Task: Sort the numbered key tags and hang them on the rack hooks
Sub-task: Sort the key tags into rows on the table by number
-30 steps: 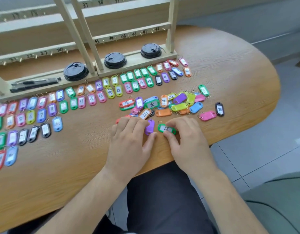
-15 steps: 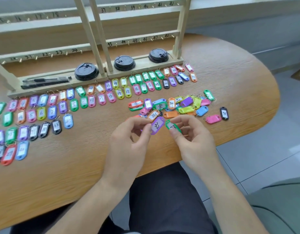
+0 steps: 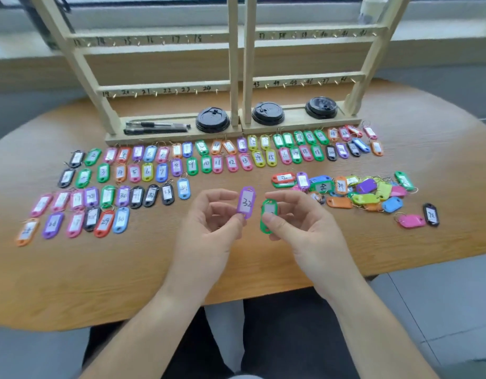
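Observation:
My left hand (image 3: 209,225) pinches a purple key tag (image 3: 246,202) marked 32, held upright above the table. Beside it my right hand (image 3: 299,222) pinches a green key tag (image 3: 267,214); my thumb covers its number. Several coloured tags lie in numbered rows (image 3: 217,161) across the wooden table (image 3: 126,269), in front of the rack. An unsorted heap of tags (image 3: 359,191) sits at the right. The wooden rack (image 3: 236,77) with numbered hooks stands at the back, and no tags hang on the hooks in view.
Three black cup lids (image 3: 213,120) and two black pens (image 3: 157,127) rest on the rack's base. A pink tag (image 3: 412,220) and a black tag (image 3: 431,214) lie apart at the right. The table's front edge runs just below my wrists.
Both hands lifted off the table, each raising a tag picked from beside the heap. The tags were turned upright to face the camera, and the view tilted up toward the rack.

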